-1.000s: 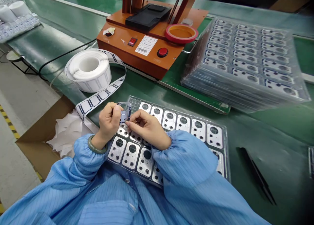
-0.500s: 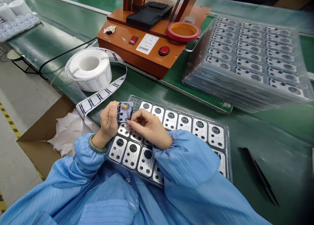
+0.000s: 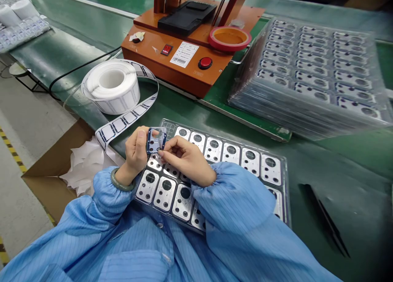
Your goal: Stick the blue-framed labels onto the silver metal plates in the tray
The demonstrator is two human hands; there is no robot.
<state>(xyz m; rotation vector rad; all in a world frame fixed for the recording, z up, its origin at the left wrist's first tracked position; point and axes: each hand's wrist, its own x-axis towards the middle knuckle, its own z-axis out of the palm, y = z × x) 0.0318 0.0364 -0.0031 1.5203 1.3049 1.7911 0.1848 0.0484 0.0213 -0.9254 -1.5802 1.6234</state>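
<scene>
My left hand (image 3: 137, 150) grips a small metal plate (image 3: 156, 140) with a blue edge by its left side, tilted up above the tray. My right hand (image 3: 187, 158) has thumb and forefinger pinched at the plate's lower right corner. Below both hands lies a clear plastic tray (image 3: 286, 179) with rows of silver plates, each with one large and several small round holes. The tray's top left slot holds no plate. My right forearm and hand hide part of the tray's middle.
A white label roll (image 3: 112, 87) with its strip trailing stands at the left, above a box of white paper scraps (image 3: 84, 163). Behind is an orange machine (image 3: 172, 60) with red tape (image 3: 229, 39). Stacked trays (image 3: 307, 89) and black tweezers (image 3: 327, 220) are at the right.
</scene>
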